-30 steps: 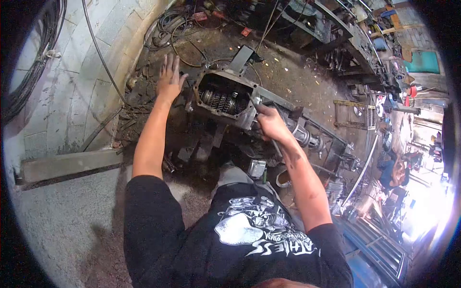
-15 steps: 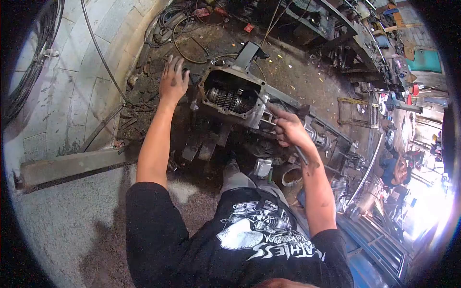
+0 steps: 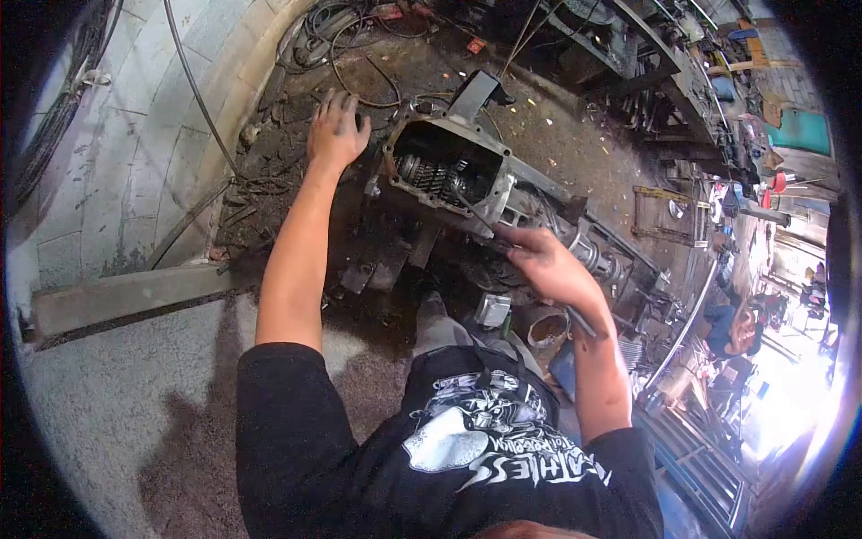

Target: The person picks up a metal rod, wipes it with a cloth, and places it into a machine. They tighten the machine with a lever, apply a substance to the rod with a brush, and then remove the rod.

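My right hand (image 3: 549, 267) has its grip closed on a thin dark metal rod (image 3: 476, 214), whose tip seems to reach into the open grey metal gearbox housing (image 3: 444, 171) on the floor. My left hand (image 3: 336, 133) rests beside the housing, fingers spread and holding nothing.

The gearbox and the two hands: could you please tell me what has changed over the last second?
The right hand has drawn back from the rim of the gearbox toward the body, taking the long metal rod with it; the rod's tip now slants into the open housing. The left hand has shifted slightly, fingers curling near the casing's left side. The gearbox stayed put, open, gears showing.
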Action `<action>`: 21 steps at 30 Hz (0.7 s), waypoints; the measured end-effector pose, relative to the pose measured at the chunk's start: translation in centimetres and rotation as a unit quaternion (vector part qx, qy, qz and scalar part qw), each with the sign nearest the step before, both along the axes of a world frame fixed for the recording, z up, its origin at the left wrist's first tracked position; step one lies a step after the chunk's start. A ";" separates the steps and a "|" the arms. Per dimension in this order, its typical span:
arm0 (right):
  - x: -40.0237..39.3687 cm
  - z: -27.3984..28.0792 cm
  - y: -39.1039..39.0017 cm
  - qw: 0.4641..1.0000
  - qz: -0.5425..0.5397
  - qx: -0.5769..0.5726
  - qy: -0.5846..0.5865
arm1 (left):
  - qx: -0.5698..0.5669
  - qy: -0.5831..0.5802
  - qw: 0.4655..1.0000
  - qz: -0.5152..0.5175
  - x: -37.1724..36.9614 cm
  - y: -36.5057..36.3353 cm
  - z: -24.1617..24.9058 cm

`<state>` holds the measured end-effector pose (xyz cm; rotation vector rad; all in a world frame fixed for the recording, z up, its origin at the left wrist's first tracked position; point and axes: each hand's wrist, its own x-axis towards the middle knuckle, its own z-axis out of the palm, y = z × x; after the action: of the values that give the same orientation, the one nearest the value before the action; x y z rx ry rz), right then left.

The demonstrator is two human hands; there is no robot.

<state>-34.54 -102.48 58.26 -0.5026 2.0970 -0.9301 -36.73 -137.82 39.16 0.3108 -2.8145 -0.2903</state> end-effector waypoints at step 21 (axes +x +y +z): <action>-10.2 0.5 -5.1 0.960 0.082 0.204 -0.175 | 0.036 -0.004 0.999 -0.007 0.2 -0.1 0.7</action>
<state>-44.70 -107.61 58.78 -0.2663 1.8229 -0.4319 -36.54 -137.87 39.82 0.3095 -2.8205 -0.3944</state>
